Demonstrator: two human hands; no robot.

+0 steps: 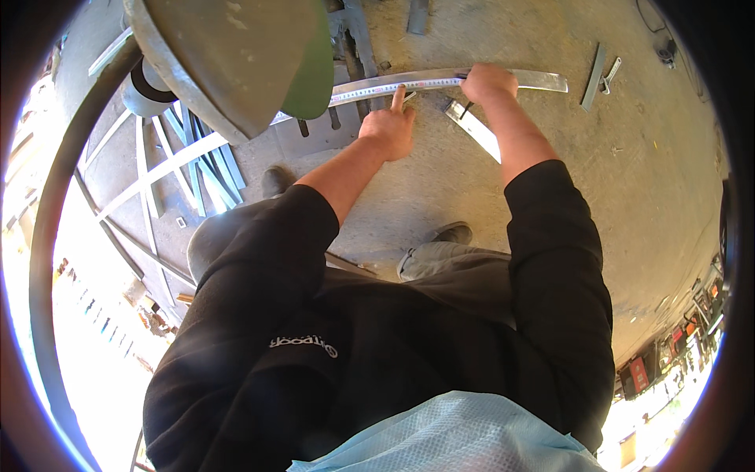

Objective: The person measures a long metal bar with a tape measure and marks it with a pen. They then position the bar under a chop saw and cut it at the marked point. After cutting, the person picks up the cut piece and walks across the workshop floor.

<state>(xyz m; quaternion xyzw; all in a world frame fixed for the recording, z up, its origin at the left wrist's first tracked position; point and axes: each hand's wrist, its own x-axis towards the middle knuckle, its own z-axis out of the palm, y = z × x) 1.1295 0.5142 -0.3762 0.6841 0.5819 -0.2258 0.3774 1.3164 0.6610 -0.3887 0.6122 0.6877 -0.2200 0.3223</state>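
A flat metal bar (543,80) runs across the upper part of the head view, with a white measuring tape (432,83) stretched along it. The index finger of my left hand (387,135) is stretched out and presses on the tape; the other fingers are partly curled. My right hand (489,83) is closed at the bar's right part, where the tape's visible stretch ends. Something dark shows at its fingertips, too small to name. Below that hand lies a metal square (476,132), partly covered by my right forearm. A large greyish rounded shield with a green edge (236,55) hides the bar's left part.
Several metal strips (200,161) lie crisscrossed on the floor at left. A curved dark tube (47,236) arches down the left side. At upper right are a flat metal piece (594,76) and a wrench (610,75). Tools and boxes (638,374) line the lower right edge.
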